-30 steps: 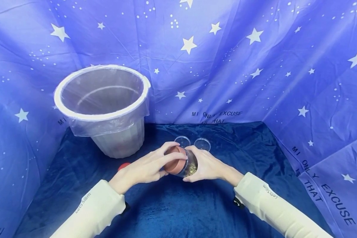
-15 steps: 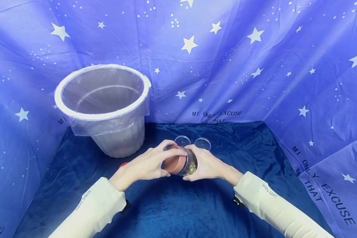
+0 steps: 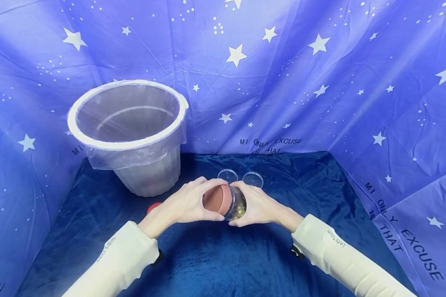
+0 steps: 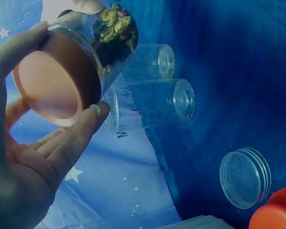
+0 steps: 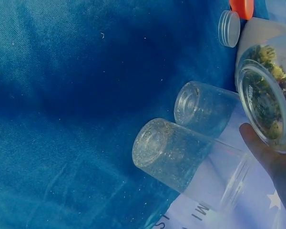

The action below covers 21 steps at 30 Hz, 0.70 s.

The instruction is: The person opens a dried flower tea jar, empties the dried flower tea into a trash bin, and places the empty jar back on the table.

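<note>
My left hand (image 3: 186, 204) grips a terracotta-coloured lid (image 3: 219, 200) by its edge, thumb and fingers on opposite sides. That lid (image 4: 52, 86) sits on the mouth of a clear jar (image 3: 239, 206), which my right hand (image 3: 262, 206) holds around the body. The jar is tilted onto its side above the cloth, with its lid to the left. Yellowish and dark dried pieces, like flower tea, lie inside the jar (image 5: 264, 105). How tightly the lid sits cannot be told.
Two clear jars (image 4: 152, 105) stand behind the hands on the dark blue cloth (image 3: 223, 260). A clear round lid (image 4: 243, 179) and a red-orange object (image 3: 154, 207) lie near the left wrist. A white lined bin (image 3: 152, 177) stands at the back left.
My left fingers have shifted from across the lid's face to around its edge, with the thumb now nearer the jar. The right hand and jar have barely moved.
</note>
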Each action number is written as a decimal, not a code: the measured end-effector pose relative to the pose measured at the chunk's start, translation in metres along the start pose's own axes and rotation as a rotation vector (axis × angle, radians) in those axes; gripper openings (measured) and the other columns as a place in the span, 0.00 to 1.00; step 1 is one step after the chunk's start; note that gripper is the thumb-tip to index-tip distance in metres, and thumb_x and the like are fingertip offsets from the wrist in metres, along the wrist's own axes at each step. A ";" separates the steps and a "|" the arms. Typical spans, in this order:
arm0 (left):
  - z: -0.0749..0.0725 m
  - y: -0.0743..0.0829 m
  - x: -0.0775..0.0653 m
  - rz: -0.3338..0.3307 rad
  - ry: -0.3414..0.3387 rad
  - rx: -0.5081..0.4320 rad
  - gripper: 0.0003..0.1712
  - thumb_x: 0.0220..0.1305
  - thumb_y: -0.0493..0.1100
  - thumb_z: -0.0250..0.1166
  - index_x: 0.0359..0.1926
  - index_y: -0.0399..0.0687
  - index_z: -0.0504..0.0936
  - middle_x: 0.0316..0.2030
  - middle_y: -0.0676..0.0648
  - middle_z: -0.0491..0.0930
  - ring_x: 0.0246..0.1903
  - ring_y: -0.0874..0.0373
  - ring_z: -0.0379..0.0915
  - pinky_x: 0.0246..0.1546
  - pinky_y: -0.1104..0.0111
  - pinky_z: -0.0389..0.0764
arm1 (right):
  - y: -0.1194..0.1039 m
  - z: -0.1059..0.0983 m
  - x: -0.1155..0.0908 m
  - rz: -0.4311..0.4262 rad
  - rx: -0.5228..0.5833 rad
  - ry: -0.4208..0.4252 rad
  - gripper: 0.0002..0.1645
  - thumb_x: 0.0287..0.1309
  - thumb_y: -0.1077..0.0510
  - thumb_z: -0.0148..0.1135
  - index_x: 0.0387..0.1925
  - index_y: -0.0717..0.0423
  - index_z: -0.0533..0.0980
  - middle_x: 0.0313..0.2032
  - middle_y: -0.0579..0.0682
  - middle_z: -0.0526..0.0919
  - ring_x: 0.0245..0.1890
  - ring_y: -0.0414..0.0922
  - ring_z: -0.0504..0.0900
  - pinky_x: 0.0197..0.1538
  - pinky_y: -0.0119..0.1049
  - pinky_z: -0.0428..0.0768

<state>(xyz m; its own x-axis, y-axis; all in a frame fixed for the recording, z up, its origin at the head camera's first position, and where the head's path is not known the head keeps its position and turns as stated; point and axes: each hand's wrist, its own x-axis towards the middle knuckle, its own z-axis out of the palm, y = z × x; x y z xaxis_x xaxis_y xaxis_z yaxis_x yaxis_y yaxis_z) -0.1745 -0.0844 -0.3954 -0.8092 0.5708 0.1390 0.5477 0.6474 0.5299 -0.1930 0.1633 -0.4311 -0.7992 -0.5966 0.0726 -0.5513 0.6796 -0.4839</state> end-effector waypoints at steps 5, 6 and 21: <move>0.004 -0.001 0.001 -0.063 0.007 -0.029 0.44 0.49 0.69 0.71 0.66 0.63 0.72 0.42 0.52 0.81 0.37 0.60 0.76 0.34 0.69 0.77 | 0.001 0.001 0.000 -0.002 0.004 -0.003 0.54 0.30 0.37 0.80 0.61 0.49 0.66 0.44 0.43 0.81 0.40 0.39 0.81 0.43 0.34 0.80; 0.005 -0.001 0.002 -0.073 0.004 -0.036 0.43 0.50 0.69 0.70 0.65 0.62 0.72 0.41 0.53 0.81 0.37 0.61 0.76 0.34 0.70 0.77 | 0.001 0.001 0.000 -0.006 0.002 -0.002 0.55 0.30 0.37 0.80 0.61 0.49 0.66 0.44 0.43 0.81 0.40 0.39 0.81 0.42 0.34 0.80; 0.012 0.005 0.008 -0.258 0.056 -0.116 0.31 0.56 0.73 0.62 0.50 0.59 0.79 0.29 0.54 0.82 0.24 0.64 0.75 0.25 0.70 0.75 | -0.003 0.000 0.002 -0.001 -0.010 0.001 0.55 0.32 0.36 0.79 0.62 0.50 0.66 0.45 0.44 0.82 0.40 0.40 0.82 0.42 0.35 0.81</move>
<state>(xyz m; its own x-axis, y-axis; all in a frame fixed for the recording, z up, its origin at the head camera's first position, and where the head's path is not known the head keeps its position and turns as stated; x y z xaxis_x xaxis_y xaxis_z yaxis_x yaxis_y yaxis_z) -0.1757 -0.0705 -0.4016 -0.9310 0.3637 0.0318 0.2971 0.7038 0.6453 -0.1928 0.1601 -0.4296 -0.7989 -0.5970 0.0738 -0.5545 0.6833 -0.4749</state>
